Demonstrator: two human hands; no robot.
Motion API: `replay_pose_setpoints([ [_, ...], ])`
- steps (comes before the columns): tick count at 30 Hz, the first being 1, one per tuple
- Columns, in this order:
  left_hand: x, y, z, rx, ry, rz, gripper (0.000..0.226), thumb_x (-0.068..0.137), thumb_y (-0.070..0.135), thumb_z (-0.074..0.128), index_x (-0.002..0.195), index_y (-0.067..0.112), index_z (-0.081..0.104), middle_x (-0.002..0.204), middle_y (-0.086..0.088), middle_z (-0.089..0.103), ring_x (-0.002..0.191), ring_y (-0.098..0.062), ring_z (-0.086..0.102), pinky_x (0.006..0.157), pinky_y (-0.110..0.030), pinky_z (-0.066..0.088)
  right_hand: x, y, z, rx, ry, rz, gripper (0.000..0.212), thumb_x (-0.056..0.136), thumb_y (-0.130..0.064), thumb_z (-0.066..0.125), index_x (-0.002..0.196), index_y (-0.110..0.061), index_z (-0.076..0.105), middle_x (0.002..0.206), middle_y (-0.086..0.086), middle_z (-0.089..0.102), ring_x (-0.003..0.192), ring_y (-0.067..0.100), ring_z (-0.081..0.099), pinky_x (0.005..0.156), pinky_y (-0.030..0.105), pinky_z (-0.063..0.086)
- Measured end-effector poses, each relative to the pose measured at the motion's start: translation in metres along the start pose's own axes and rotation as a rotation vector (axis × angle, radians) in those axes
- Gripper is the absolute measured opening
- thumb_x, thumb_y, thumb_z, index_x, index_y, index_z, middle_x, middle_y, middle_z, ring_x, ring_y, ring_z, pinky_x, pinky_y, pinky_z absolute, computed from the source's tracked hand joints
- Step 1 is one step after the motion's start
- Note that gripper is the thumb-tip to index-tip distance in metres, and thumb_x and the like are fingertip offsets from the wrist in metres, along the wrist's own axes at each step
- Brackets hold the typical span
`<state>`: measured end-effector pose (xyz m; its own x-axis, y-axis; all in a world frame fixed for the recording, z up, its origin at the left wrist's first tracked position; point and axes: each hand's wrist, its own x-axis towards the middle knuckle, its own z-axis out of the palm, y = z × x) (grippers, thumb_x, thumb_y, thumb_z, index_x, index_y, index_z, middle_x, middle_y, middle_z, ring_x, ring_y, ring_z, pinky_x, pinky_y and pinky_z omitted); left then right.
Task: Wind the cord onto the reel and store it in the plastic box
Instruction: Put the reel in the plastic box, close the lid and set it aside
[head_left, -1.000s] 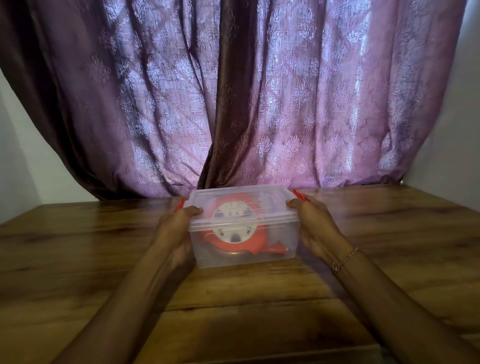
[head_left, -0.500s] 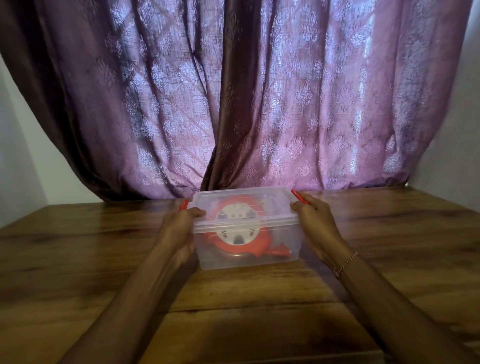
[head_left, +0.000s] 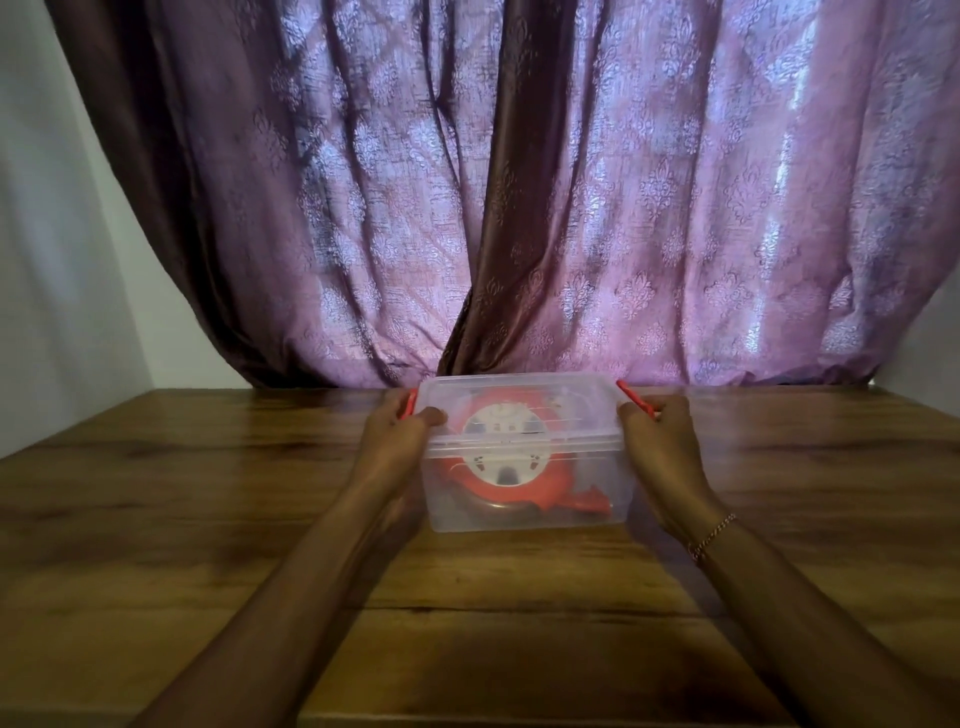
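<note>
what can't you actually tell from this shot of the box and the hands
- Head view: whether the red latches are snapped shut; the left hand and right hand cover them.
- Head view: whether all the cord is wound on the reel; the cloudy plastic box and its lid blur it.
- Head view: the fingertips behind the box ends.

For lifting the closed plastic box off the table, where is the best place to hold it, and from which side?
Probably by the two short ends, coming in from left and right under the lid's rim. The plastic box is wide with smooth clear walls, and its red latches sit at those ends, where the left hand and right hand already grip.
</note>
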<state>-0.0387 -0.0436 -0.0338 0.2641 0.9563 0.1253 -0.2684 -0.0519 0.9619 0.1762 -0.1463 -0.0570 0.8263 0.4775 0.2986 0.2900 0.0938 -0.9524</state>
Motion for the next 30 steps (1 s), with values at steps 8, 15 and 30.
replay_pose_setpoints([
  [8,-0.003,0.009,-0.08,-0.019,-0.131,0.039,0.056,0.073,0.004,0.089,0.123,0.017,0.067,0.11,-0.016,0.078,0.097,-0.036,0.077,0.077,-0.052,0.064,-0.018,-0.024,0.066,-0.026,-0.408,-0.078,0.026,0.084,-0.05,0.066,0.107,-0.04,0.059,0.116,-0.007,0.065,0.101,0.016,0.064,0.092,0.047,0.054],
  [15,-0.001,0.029,-0.174,0.453,0.15,0.215,0.075,0.068,0.019,0.095,0.134,0.017,0.058,0.112,0.008,0.069,0.091,0.011,0.07,0.072,-0.006,0.054,-0.048,-0.033,0.175,0.254,-0.777,-0.136,0.077,0.055,-0.042,0.094,0.122,-0.023,0.061,0.106,-0.008,0.075,0.095,0.01,0.072,0.07,0.025,0.059],
  [30,-0.025,0.042,-0.334,0.722,0.786,0.47,0.094,0.062,0.034,0.098,0.136,0.019,0.042,0.125,0.005,0.057,0.11,-0.015,0.059,0.08,-0.018,0.052,-0.143,-0.072,0.38,0.369,-1.298,0.019,0.081,0.064,-0.047,0.088,0.133,-0.043,0.046,0.128,-0.001,0.064,0.111,0.024,0.066,0.081,0.051,0.059],
])
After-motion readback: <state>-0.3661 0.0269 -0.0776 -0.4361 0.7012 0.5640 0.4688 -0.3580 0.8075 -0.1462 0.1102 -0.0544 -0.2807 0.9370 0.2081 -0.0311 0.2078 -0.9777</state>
